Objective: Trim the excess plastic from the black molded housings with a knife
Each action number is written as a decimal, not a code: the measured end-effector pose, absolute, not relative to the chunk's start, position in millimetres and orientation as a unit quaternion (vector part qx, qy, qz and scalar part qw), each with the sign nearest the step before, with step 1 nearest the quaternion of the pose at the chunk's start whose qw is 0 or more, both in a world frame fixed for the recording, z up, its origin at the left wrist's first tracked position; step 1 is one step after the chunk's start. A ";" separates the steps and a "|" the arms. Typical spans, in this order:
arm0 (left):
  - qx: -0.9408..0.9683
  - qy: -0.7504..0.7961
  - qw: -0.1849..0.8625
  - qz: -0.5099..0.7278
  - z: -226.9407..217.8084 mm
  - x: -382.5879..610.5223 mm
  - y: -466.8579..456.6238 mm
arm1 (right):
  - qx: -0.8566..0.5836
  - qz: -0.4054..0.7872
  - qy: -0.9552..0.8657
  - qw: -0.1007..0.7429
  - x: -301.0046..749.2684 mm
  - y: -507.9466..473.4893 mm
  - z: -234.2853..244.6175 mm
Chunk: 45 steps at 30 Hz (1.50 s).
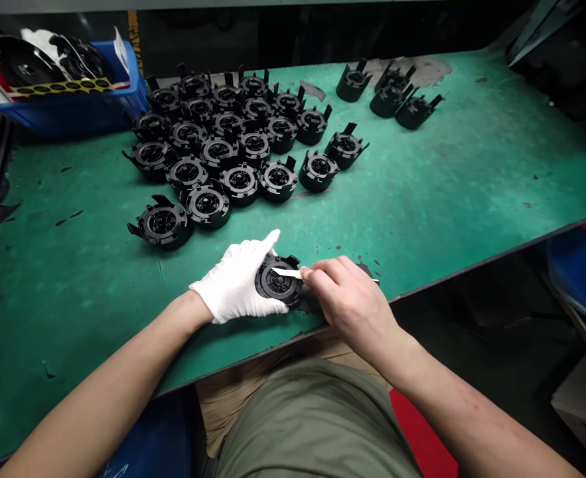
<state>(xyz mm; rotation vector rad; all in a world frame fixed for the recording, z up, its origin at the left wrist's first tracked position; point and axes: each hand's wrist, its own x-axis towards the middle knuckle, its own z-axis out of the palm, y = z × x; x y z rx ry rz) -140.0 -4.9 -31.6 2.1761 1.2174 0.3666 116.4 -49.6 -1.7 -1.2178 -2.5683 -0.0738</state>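
Note:
Near the front edge of the green table, my left hand (237, 282), in a white glove, grips a round black plastic housing (281, 287) from its left side. The housing's ringed face is turned up toward me. My right hand (347, 289), ungloved, is closed around a slim white-bladed knife (289, 272), whose handle is mostly hidden in the fist. The blade points left and lies over the upper part of the housing's face; I cannot tell whether it touches. The closest standing housing (163, 222) is up and left of my gloved hand.
Several similar black housings (218, 151) stand grouped on the green table (472, 192), with another small group (389, 96) at the back right. A blue bin (81, 113) holding black parts sits at the back left. The table's front edge runs just below my hands.

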 end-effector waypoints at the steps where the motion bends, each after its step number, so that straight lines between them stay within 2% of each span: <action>1: 0.821 0.461 0.306 0.139 -31.4 -139.9 -5.0 | -0.430 -0.029 -0.890 0.147 115.6 -51.3 -2.0; 7: 0.818 0.469 0.306 0.132 -32.3 -140.2 -6.5 | -0.462 -0.027 -0.875 0.145 111.2 -60.8 -4.5; 25: 0.823 0.462 0.294 0.152 -37.4 -142.2 -6.0 | -0.413 -0.073 -0.895 0.154 119.6 -44.2 -3.1; 27: 0.822 0.463 0.295 0.153 -38.0 -142.9 -6.2 | -0.395 -0.045 -0.901 0.171 123.3 -42.8 -3.0; 30: 0.819 0.456 0.310 0.159 -38.1 -144.4 -6.0 | -0.383 0.072 -0.893 0.224 130.5 -44.4 -2.6; 34: 0.817 0.430 0.347 0.165 -35.1 -149.9 -2.4 | -0.433 0.191 -0.843 0.257 144.5 -40.1 5.1; 39: 0.839 0.317 0.408 0.170 -29.9 -161.8 4.4 | -0.405 0.223 -0.860 0.216 165.8 -9.3 17.9; 45: 0.840 0.303 0.413 0.180 -25.6 -164.5 4.3 | -0.302 0.187 -0.928 0.109 167.4 4.7 11.8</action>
